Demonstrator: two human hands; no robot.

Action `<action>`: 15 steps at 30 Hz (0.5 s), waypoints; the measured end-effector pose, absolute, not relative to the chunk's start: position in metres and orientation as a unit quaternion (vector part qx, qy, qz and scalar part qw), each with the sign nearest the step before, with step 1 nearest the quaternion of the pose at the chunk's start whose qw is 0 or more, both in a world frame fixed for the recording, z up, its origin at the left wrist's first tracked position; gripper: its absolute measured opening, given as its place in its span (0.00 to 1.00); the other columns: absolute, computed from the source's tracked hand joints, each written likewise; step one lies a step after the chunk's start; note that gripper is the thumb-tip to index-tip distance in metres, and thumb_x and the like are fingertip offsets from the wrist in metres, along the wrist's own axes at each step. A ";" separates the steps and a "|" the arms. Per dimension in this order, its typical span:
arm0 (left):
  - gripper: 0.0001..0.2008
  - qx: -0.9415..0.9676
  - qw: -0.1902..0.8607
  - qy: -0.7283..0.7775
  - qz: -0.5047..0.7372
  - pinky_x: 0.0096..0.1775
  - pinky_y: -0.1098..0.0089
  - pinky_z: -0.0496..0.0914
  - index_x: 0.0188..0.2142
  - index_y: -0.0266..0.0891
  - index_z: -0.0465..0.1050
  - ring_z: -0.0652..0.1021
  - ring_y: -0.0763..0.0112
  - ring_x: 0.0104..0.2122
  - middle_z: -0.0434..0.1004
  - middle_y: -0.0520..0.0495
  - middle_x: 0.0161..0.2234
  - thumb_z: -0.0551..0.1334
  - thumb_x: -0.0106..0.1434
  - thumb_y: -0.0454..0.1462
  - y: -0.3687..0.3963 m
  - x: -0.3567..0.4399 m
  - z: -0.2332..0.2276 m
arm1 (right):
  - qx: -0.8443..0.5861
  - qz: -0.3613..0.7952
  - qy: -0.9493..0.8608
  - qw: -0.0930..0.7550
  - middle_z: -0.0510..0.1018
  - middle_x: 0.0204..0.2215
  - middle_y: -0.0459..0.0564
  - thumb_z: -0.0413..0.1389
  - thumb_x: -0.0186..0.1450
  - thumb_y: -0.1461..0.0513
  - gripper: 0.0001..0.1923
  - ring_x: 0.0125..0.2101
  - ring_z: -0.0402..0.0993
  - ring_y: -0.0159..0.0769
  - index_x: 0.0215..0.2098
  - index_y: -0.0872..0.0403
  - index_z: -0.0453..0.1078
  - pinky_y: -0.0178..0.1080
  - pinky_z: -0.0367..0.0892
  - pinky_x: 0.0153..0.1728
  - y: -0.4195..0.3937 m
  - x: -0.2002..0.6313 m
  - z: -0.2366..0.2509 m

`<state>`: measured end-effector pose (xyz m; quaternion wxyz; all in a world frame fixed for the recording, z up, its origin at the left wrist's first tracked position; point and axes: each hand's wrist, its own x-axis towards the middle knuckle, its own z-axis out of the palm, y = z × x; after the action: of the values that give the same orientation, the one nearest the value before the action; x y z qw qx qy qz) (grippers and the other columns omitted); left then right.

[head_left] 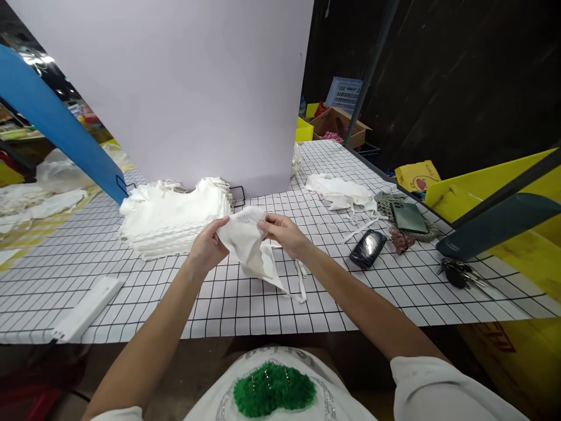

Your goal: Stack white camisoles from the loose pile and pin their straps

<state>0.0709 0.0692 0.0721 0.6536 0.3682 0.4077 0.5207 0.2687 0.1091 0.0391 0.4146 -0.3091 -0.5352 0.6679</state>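
Grid-patterned table [263, 304], white cloth stack [175, 219], phone [368, 248], keys [460, 273]

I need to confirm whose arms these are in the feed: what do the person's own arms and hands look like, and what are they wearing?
Both forearms are bare from the short white sleeves down. No gloves cover the left hand or the right hand, and no watch, bracelet or ring shows. The right sleeve is loose white fabric; only an edge of the left sleeve shows.

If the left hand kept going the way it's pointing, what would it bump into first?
Probably the stack of white cloth pieces just beyond the left hand, which grips a white cloth piece with the right hand. Depth is hard to judge.
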 end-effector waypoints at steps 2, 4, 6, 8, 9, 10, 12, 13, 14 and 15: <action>0.17 0.378 0.645 0.416 0.518 0.43 0.64 0.73 0.38 0.33 0.79 0.80 0.53 0.42 0.82 0.42 0.34 0.66 0.57 0.45 0.066 0.077 0.074 | -0.357 0.605 -0.557 0.444 0.76 0.36 0.48 0.66 0.56 0.50 0.19 0.37 0.72 0.37 0.38 0.53 0.72 0.44 0.71 0.42 0.106 0.264 0.035; 0.18 0.426 0.621 0.441 0.488 0.44 0.65 0.71 0.37 0.36 0.78 0.79 0.55 0.42 0.81 0.43 0.34 0.65 0.59 0.50 0.065 0.087 0.075 | -0.378 0.527 -0.578 0.495 0.76 0.38 0.49 0.65 0.58 0.48 0.20 0.41 0.71 0.38 0.40 0.52 0.72 0.45 0.69 0.47 0.098 0.256 0.029; 0.20 0.512 0.581 0.476 0.417 0.42 0.65 0.70 0.32 0.39 0.77 0.79 0.55 0.40 0.79 0.45 0.30 0.63 0.61 0.54 0.067 0.098 0.078 | -0.334 0.537 -0.579 0.515 0.77 0.39 0.51 0.60 0.63 0.44 0.21 0.43 0.71 0.40 0.38 0.53 0.73 0.46 0.68 0.50 0.087 0.247 0.024; 0.24 0.593 0.520 0.521 0.328 0.38 0.64 0.68 0.22 0.40 0.73 0.78 0.55 0.34 0.74 0.45 0.22 0.62 0.62 0.56 0.076 0.105 0.081 | -0.259 0.645 -0.543 0.471 0.78 0.36 0.52 0.51 0.67 0.40 0.26 0.42 0.73 0.40 0.37 0.54 0.74 0.45 0.69 0.47 0.076 0.239 0.020; 0.27 0.620 0.485 0.544 0.291 0.36 0.63 0.67 0.17 0.41 0.68 0.76 0.55 0.30 0.70 0.46 0.18 0.62 0.61 0.57 0.082 0.105 0.083 | -0.235 0.701 -0.512 0.438 0.78 0.34 0.52 0.50 0.68 0.40 0.27 0.40 0.73 0.40 0.36 0.54 0.74 0.43 0.70 0.44 0.072 0.236 0.019; 0.29 0.637 0.453 0.564 0.266 0.34 0.63 0.66 0.14 0.41 0.65 0.75 0.56 0.28 0.66 0.46 0.16 0.62 0.60 0.58 0.089 0.102 0.084 | -0.226 0.742 -0.480 0.411 0.78 0.33 0.51 0.53 0.68 0.41 0.25 0.37 0.73 0.39 0.36 0.54 0.74 0.41 0.71 0.40 0.070 0.236 0.019; 0.31 0.652 0.421 0.585 0.237 0.33 0.63 0.65 0.12 0.41 0.63 0.74 0.57 0.25 0.66 0.46 0.15 0.63 0.59 0.60 0.102 0.090 0.084 | -0.233 0.786 -0.436 0.371 0.77 0.30 0.49 0.60 0.65 0.47 0.18 0.32 0.72 0.35 0.34 0.55 0.74 0.37 0.71 0.34 0.070 0.240 0.020; 0.31 0.652 0.423 0.586 0.228 0.33 0.63 0.66 0.13 0.40 0.66 0.75 0.57 0.26 0.69 0.45 0.17 0.62 0.58 0.62 0.107 0.082 0.083 | -0.237 0.799 -0.421 0.360 0.77 0.28 0.48 0.62 0.64 0.50 0.16 0.30 0.72 0.34 0.33 0.56 0.73 0.36 0.70 0.33 0.072 0.245 0.023; 0.32 0.648 0.431 0.587 0.222 0.34 0.63 0.67 0.15 0.39 0.70 0.76 0.57 0.27 0.72 0.43 0.19 0.61 0.58 0.63 0.110 0.074 0.082 | -0.235 0.809 -0.408 0.353 0.77 0.27 0.48 0.62 0.64 0.52 0.15 0.29 0.72 0.33 0.32 0.56 0.73 0.35 0.71 0.32 0.076 0.250 0.026; 0.32 0.642 0.440 0.586 0.225 0.35 0.63 0.68 0.18 0.37 0.73 0.77 0.58 0.28 0.76 0.41 0.22 0.61 0.57 0.64 0.112 0.066 0.079 | -0.228 0.818 -0.398 0.348 0.77 0.26 0.49 0.61 0.66 0.53 0.14 0.28 0.72 0.33 0.32 0.57 0.73 0.35 0.71 0.32 0.080 0.256 0.029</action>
<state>0.0665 0.1122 0.0792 0.4401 0.6420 0.5863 0.2245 0.2562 0.0795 0.0292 0.3478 -0.2280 -0.3977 0.8179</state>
